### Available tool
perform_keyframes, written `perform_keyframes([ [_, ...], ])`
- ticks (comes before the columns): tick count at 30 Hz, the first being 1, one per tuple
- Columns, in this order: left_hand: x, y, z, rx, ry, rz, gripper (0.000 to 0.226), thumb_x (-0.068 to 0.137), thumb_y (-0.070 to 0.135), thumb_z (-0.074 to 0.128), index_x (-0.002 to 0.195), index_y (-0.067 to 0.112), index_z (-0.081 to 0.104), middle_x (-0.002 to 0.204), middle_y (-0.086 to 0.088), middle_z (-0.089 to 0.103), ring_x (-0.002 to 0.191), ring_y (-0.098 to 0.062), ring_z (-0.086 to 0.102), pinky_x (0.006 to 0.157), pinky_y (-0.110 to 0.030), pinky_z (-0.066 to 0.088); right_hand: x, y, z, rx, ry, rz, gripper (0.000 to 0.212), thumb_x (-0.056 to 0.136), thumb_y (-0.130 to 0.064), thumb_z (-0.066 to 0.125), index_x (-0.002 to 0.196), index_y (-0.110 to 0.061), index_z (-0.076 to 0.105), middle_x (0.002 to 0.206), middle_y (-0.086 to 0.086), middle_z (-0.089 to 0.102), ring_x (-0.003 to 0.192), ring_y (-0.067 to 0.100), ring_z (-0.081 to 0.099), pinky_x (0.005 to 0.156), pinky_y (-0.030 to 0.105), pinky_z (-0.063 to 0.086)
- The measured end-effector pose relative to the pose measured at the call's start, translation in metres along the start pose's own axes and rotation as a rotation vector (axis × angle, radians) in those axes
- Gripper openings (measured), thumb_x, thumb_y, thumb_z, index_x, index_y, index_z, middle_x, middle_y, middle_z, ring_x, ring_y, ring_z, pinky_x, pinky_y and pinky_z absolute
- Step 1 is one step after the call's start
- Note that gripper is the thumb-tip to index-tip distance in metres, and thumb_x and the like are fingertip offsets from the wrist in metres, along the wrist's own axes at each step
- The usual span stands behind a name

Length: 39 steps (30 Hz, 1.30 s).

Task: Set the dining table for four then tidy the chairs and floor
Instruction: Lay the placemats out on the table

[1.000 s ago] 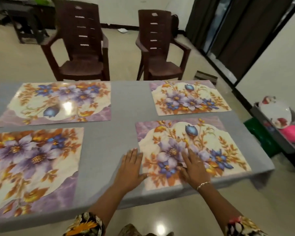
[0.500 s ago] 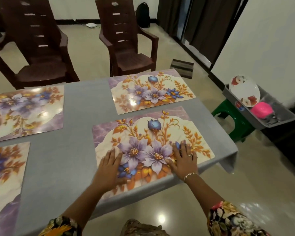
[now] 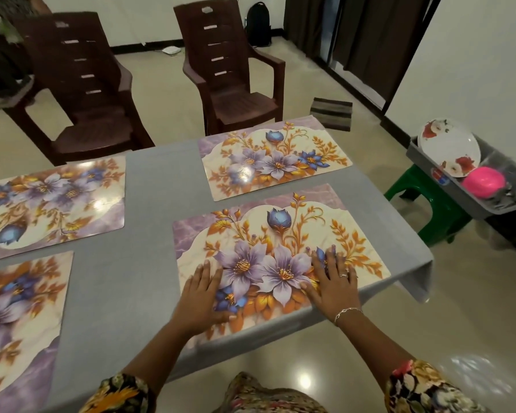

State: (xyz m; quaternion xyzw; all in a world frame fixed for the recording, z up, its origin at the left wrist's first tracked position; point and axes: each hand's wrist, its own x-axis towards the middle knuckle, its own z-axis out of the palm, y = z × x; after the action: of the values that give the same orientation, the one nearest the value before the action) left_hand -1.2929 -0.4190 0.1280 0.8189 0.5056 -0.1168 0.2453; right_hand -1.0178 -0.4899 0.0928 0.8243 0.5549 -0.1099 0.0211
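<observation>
The placemat (image 3: 280,222) lies under both hands at the table's (image 3: 149,234) near right corner, its long axis running from left hand to right hand, the printed bud pointing away from the person. A second ago the left hand (image 3: 201,296) lay on the grey cloth beside it; now it rests on the mat. The right hand (image 3: 332,281) presses flat too, both with fingers straight and spread, gripping nothing. The near edge seems flush with the table edge.
</observation>
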Motion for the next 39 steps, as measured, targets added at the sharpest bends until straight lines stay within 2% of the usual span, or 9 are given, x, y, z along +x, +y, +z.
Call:
perform_keyframes([
  [7, 0.001, 0.004, -0.001, 0.026, -0.014, -0.038, 0.155, 0.023, 0.101, -0.012, 0.145, 0.005, -0.016, 0.155, -0.01, -0.022, 0.137, -0.021, -0.026, 0.113, -0.034, -0.009, -0.001, 0.001, 0.0, 0.03, 0.037, 0.0, 0.072, 0.089, -0.065, 0.004, 0.136, -0.02, 0.035, 0.135, 0.02, 0.05, 0.118, 0.042, 0.053, 0.087, 0.056, 0.046],
  [9, 0.0, 0.007, -0.003, 0.072, -0.04, -0.071, 0.141, 0.044, 0.101, 0.012, 0.147, 0.009, -0.016, 0.155, -0.011, -0.02, 0.143, -0.027, -0.019, 0.117, -0.039, -0.004, -0.001, 0.002, 0.0, 0.044, 0.044, -0.004, 0.073, 0.089, -0.065, 0.004, 0.136, -0.02, 0.036, 0.136, 0.02, 0.049, 0.119, 0.041, 0.053, 0.088, 0.055, 0.045],
  [12, 0.005, 0.017, -0.006, 0.172, -0.078, -0.131, 0.106, 0.08, 0.068, 0.049, 0.15, 0.014, -0.009, 0.157, -0.014, -0.013, 0.145, -0.032, -0.009, 0.117, -0.042, 0.004, 0.0, 0.004, -0.002, 0.06, 0.026, -0.012, 0.073, 0.089, -0.066, 0.003, 0.136, -0.02, 0.037, 0.135, 0.019, 0.05, 0.119, 0.04, 0.053, 0.088, 0.055, 0.046],
  [19, 0.025, 0.057, -0.012, 0.373, -0.133, -0.323, 0.098, 0.079, 0.04, 0.071, 0.148, 0.006, 0.009, 0.154, -0.025, 0.008, 0.142, -0.041, 0.014, 0.113, -0.046, 0.023, 0.004, 0.032, -0.009, 0.045, -0.006, -0.178, 0.066, 0.088, -0.065, 0.005, 0.129, -0.028, 0.042, 0.124, 0.008, 0.062, 0.11, 0.028, 0.062, 0.078, 0.04, 0.053],
  [24, 0.036, 0.073, -0.017, 0.383, -0.149, -0.394, 0.086, 0.076, 0.034, 0.074, 0.142, 0.007, 0.026, 0.147, -0.024, 0.028, 0.135, -0.037, 0.032, 0.107, -0.049, 0.034, 0.005, 0.056, -0.021, 0.01, 0.026, -0.319, 0.055, 0.072, -0.057, 0.033, 0.108, -0.034, 0.067, 0.112, -0.004, 0.068, 0.099, 0.015, 0.067, 0.07, 0.028, 0.055],
  [30, 0.056, 0.107, -0.004, 0.28, 0.1, -0.157, 0.082, 0.084, 0.06, 0.051, 0.147, 0.017, 0.017, 0.155, -0.01, 0.018, 0.142, -0.029, 0.02, 0.11, -0.046, 0.03, 0.005, 0.099, -0.011, 0.008, 0.163, -0.307, 0.055, 0.062, -0.056, 0.056, 0.111, -0.031, 0.055, 0.111, -0.002, 0.066, 0.098, 0.018, 0.067, 0.073, 0.032, 0.055],
  [35, 0.096, 0.173, 0.004, 0.173, 0.206, 0.02, 0.073, 0.093, 0.056, 0.037, 0.15, 0.019, 0.012, 0.159, -0.008, 0.005, 0.146, -0.027, 0.005, 0.116, -0.047, 0.01, 0.019, 0.149, -0.024, -0.041, 0.31, -0.233, 0.045, 0.071, -0.053, 0.052, 0.105, -0.026, 0.067, 0.108, 0.001, 0.067, 0.095, 0.018, 0.068, 0.072, 0.03, 0.056],
  [37, 0.118, 0.201, 0.004, 0.095, 0.261, 0.072, 0.068, 0.094, 0.053, 0.038, 0.149, 0.018, 0.019, 0.158, -0.009, 0.011, 0.145, -0.028, 0.01, 0.116, -0.047, 0.01, 0.03, 0.173, -0.032, -0.049, 0.36, -0.228, 0.046, 0.066, -0.051, 0.069, 0.105, -0.026, 0.066, 0.109, 0.003, 0.067, 0.095, 0.019, 0.068, 0.072, 0.03, 0.056],
  [39, 0.143, 0.231, 0.003, 0.004, 0.31, 0.109, 0.064, 0.092, 0.049, 0.042, 0.146, 0.016, 0.029, 0.155, -0.012, 0.021, 0.143, -0.031, 0.019, 0.114, -0.048, 0.016, 0.045, 0.201, -0.04, -0.076, 0.358, -0.209, 0.043, 0.077, -0.056, 0.054, 0.108, -0.027, 0.06, 0.112, 0.003, 0.067, 0.097, 0.019, 0.067, 0.074, 0.031, 0.055],
])
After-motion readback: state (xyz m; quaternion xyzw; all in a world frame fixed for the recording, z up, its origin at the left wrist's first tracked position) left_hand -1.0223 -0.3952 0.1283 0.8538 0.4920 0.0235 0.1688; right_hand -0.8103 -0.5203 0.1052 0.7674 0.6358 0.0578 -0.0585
